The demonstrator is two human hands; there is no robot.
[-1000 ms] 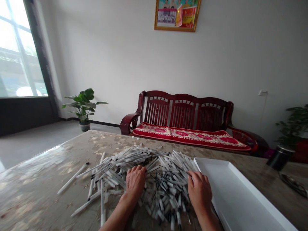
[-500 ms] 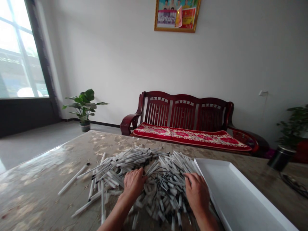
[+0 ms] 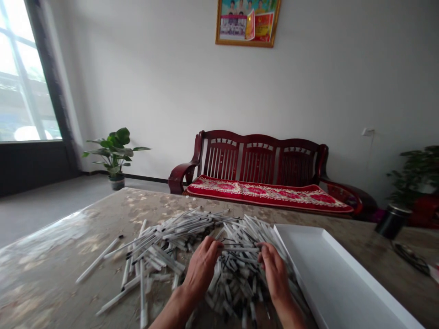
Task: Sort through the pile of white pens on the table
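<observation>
Over a heap of pen parts, a whitish pen barrel (image 3: 241, 250) spans level between my two hands. The fingertips of my left hand (image 3: 204, 261) are pinched at its left end. My right hand (image 3: 273, 266) closes its thumb and fingers at the other end; whether it also grips a thin refill there is too blurred to tell. Right below lie clear pen caps (image 3: 228, 285) and thin dark refills, piled together. Assembled-looking white pens (image 3: 187, 227) with dark ends lie stacked to the left, and more pale barrels (image 3: 255, 227) lie behind my right hand.
A shallow white tray (image 3: 338, 274) stands on the patterned table (image 3: 44, 278) at the right. Beyond it are a black canister (image 3: 393, 221) and a dark cable (image 3: 408, 258). A wooden bench (image 3: 260, 157) with a red cover and a potted plant (image 3: 116, 151) stand behind the table.
My hands have come closer together and now share one pen barrel, held level between them. Earlier they were apart at either side of the heap. The view has shifted slightly.
</observation>
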